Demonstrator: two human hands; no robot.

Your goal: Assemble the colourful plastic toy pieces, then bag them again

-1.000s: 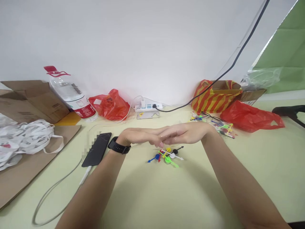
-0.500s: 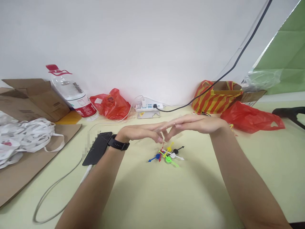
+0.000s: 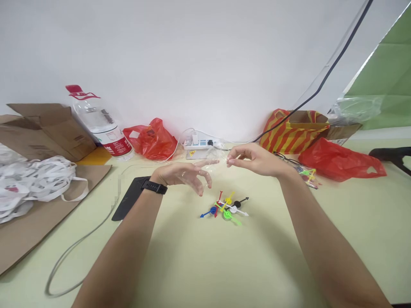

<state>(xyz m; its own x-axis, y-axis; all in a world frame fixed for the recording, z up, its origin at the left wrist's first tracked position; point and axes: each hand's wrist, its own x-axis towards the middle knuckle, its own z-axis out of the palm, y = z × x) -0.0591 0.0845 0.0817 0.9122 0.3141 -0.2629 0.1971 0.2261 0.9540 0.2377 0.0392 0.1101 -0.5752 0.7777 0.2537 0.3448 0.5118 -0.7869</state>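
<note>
A small heap of coloured plastic arrow-shaped pins point(image 3: 224, 207) lies on the pale yellow table point(image 3: 205, 265). Both hands hover just above and behind it. My left hand point(image 3: 183, 175), with a black watch on the wrist, has its fingers spread and curled downward, the index finger reaching toward a thin clear plastic film point(image 3: 213, 160). My right hand point(image 3: 253, 160) pinches that clear film between thumb and fingertips. The film is faint and hard to make out.
A black phone point(image 3: 130, 201) with a white cable lies left. Cardboard, white straps point(image 3: 38, 179), a large bottle point(image 3: 101, 126) and red bags point(image 3: 152, 141) sit behind, with a power strip point(image 3: 197, 145). At right lie a striped bag point(image 3: 293, 130) and a packet of coloured pins point(image 3: 305, 174).
The hands, overlapped flat over the pins a second ago, have lifted and drawn apart. The left fingers have spread and the right has closed into a pinch.
</note>
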